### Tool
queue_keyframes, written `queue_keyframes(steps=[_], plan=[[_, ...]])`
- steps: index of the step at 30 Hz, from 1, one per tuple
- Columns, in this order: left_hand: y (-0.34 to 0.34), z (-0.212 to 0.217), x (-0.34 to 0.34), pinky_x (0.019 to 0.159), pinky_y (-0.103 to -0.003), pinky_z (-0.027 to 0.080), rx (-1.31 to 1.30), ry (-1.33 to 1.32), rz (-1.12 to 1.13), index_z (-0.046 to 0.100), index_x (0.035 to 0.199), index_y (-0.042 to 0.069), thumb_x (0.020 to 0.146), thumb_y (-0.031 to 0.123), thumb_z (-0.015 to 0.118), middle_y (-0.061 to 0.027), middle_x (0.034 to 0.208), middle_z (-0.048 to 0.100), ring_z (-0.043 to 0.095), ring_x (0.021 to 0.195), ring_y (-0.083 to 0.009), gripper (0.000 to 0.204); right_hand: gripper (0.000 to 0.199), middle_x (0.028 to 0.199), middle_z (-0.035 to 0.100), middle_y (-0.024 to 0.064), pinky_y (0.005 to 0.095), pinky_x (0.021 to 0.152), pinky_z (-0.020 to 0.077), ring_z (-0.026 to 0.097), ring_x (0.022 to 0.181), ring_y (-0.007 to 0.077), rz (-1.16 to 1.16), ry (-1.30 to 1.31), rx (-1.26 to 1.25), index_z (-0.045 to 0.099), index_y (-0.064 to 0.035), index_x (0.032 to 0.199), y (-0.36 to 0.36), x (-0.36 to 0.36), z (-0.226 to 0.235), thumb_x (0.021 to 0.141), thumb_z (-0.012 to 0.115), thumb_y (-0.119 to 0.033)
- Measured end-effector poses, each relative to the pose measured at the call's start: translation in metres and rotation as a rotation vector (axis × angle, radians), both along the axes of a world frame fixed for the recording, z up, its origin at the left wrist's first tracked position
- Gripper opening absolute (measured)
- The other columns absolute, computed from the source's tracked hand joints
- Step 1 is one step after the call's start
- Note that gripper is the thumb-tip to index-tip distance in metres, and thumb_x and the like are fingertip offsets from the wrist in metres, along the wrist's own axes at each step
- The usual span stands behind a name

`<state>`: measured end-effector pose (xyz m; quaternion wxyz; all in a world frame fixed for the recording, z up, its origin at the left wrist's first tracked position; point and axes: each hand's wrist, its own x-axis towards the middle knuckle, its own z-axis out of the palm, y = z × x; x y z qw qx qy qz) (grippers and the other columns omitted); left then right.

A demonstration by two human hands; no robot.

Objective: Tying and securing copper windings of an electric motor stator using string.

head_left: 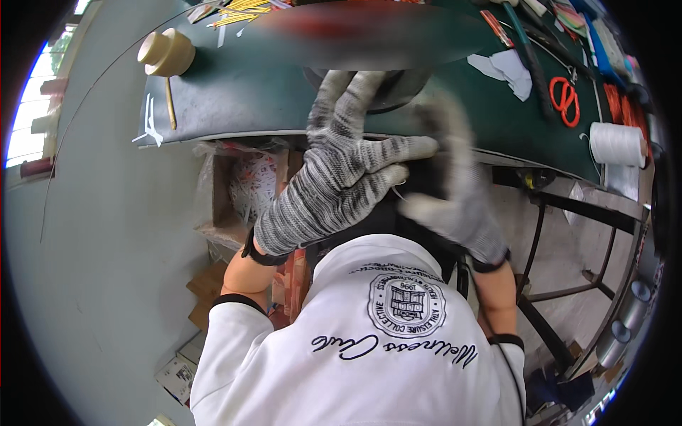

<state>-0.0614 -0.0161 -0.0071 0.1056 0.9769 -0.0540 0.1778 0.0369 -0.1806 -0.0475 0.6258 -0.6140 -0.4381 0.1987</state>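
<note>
Both my hands wear grey striped knitted gloves and are raised in front of my white sweatshirt, at the near edge of a dark green table (241, 99). My left hand (341, 174) has its fingers spread: two point up against a dark round object (401, 89) on the table, and two point right. Nothing shows in its palm. My right hand (458, 195) is blurred by motion just right of the left, its fingertips close to the left hand's fingertips. Whether it holds anything is hidden by the blur.
On the table lie a beige tape roll (167, 51), yellow sticks (241, 11), white paper scraps (508, 71), orange scissors (565, 99) and a white thread spool (616, 142). A plastic-lined cardboard box (238, 188) sits under the table. Black metal table legs (568, 206) stand at right.
</note>
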Motion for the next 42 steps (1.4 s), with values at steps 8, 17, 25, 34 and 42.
queue_keyframes(steps=[8,17,25,34,42], plan=[[0.112,-0.038,-0.097,0.056,-0.021,0.042,-2.170,-0.659,-0.177,0.050,0.118,0.002,0.094,0.013,0.042,0.0041,0.056,0.032,0.030,0.045,-0.0058,0.028,0.016,0.083,0.061,0.0048,0.0246,0.069,0.0457,0.058,0.075,0.0124,0.002,0.141,-0.555,0.064,-0.0038,0.090,-0.074,0.059,-0.031,0.077,0.060,-0.013],[0.256,-0.105,-0.250,0.037,-0.021,0.024,-1.834,-0.770,0.514,0.047,0.121,0.003,0.095,0.018,0.037,0.0054,0.047,0.026,0.020,0.036,-0.0045,0.032,0.011,0.078,0.061,0.0055,0.0251,0.065,0.0450,0.056,0.071,0.0113,-0.392,-0.120,-0.802,0.064,-0.0030,0.087,-0.240,0.122,-0.095,0.078,0.061,-0.010],[0.324,-0.094,-0.260,0.038,-0.023,0.026,-1.284,-1.024,1.135,0.050,0.116,0.004,0.093,0.022,0.041,0.0056,0.047,0.025,0.022,0.037,-0.0063,0.031,0.020,0.085,0.061,0.0056,0.0268,0.070,0.0449,0.055,0.077,0.0136,-0.944,-0.325,-0.922,0.061,-0.0027,0.096,-0.402,0.193,-0.144,0.085,0.060,-0.019],[0.025,-0.078,-0.059,0.077,-0.032,0.046,-0.185,0.022,0.264,0.052,0.116,0.001,0.088,0.009,0.048,-0.0114,0.106,0.058,0.057,0.093,-0.0188,0.029,0.018,0.100,0.058,0.0095,0.0346,0.077,0.0509,0.059,0.088,0.0185,-0.166,1.146,0.195,0.054,-0.0059,0.105,-0.101,0.045,-0.046,0.091,0.052,-0.017],[-0.041,-0.064,0.016,0.053,-0.023,0.038,-1.383,0.361,-0.041,0.058,0.100,0.001,0.086,0.024,0.056,-0.0017,0.061,0.048,0.044,0.056,-0.0080,0.027,0.016,0.103,0.059,0.0126,0.0384,0.084,0.0494,0.060,0.094,0.0203,-0.001,1.231,0.492,0.055,-0.0054,0.103,-0.021,0.027,-0.027,0.090,0.052,-0.015]])
